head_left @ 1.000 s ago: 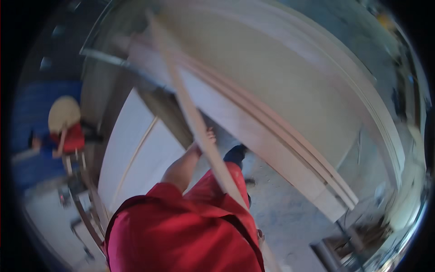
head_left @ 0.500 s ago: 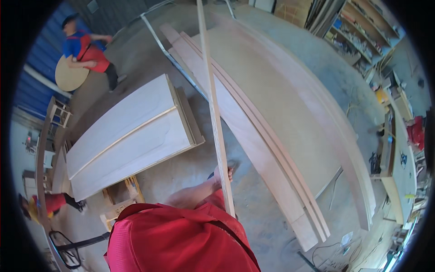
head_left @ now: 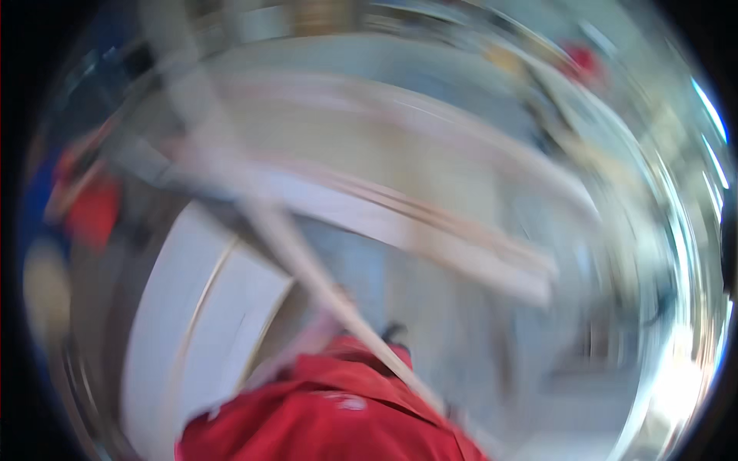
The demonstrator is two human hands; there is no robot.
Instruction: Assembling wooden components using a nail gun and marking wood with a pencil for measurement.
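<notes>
A long, narrow wooden board (head_left: 286,230) slants across the picture from the far upper left to beside my red workwear (head_left: 338,407). My left hand (head_left: 332,304), smeared by motion, is closed around it a little ahead of my body. Near the board's close end is a blurred patch that may be my right hand; its fingers cannot be made out. Behind the held board lie pale long planks (head_left: 430,238) on a large flat sheet.
A stack of pale panels (head_left: 196,307) with a strip along its top stands at left. Farther left is a blurred person in red and blue (head_left: 92,207), with a round pale disc (head_left: 46,288) beside them. A curved pale board (head_left: 492,142) lies at the far side.
My view has swung to the right, so the panel stack and the other person now sit farther left and lower. The held board slants more steeply to the left, and everything is blurred.
</notes>
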